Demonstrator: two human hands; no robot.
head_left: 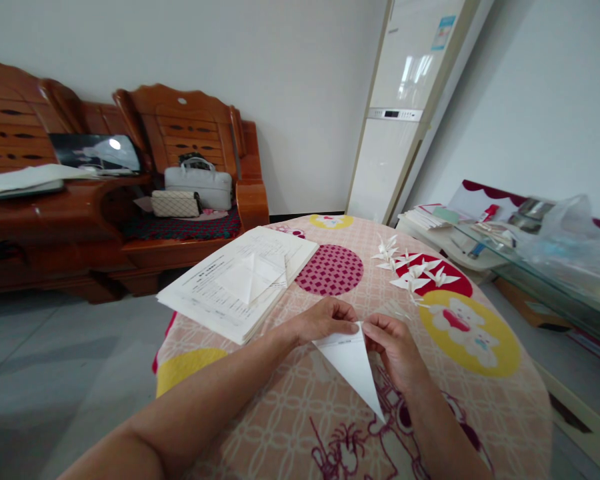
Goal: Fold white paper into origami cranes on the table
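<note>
A white sheet of paper folded to a triangle is held over the near part of the table, one sharp corner pointing down toward me. My left hand pinches its upper edge between thumb and fingers. Close beside it, my right hand grips the upper right corner, fingertips almost meeting those of the left. Some print shows along the paper's upper edge. Beyond my right hand lie several folded white paper cranes. Left of my hands, a folded paper square rests on a stack of printed sheets.
The round table wears a patterned pink cloth. At right, a glass-shelved stand holds papers and a plastic bag. A wooden sofa with bags stands at back left, a tall white air conditioner behind the table.
</note>
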